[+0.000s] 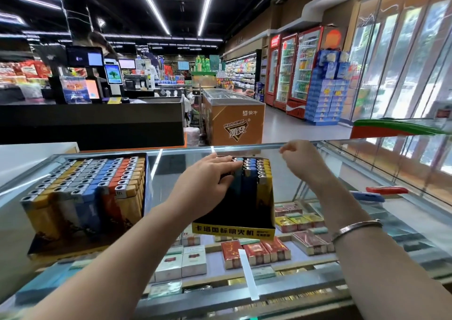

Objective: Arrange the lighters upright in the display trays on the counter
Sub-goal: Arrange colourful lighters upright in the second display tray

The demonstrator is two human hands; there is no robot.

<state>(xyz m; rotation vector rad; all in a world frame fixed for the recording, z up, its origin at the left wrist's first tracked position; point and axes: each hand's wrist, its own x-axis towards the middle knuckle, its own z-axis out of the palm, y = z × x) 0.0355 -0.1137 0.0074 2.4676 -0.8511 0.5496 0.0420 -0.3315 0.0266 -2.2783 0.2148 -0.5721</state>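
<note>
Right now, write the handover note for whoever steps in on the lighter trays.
Left hand: flat on the lighter tops in the small yellow-fronted tray, pressing or steadying them; nothing gripped.
Right hand: raised above the glass counter beside that tray, fingers loosely curled, apparently empty.
Large tray at left: full, lighters upright.
Small tray: lighters upright at its right side; the left part is hidden by the hand.
Left: red lighter and blue lighter lying flat on the glass, right side.

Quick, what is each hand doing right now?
Left hand: open, fingers resting on the lighters in the small tray.
Right hand: loosely curled, holding nothing visible.
</note>
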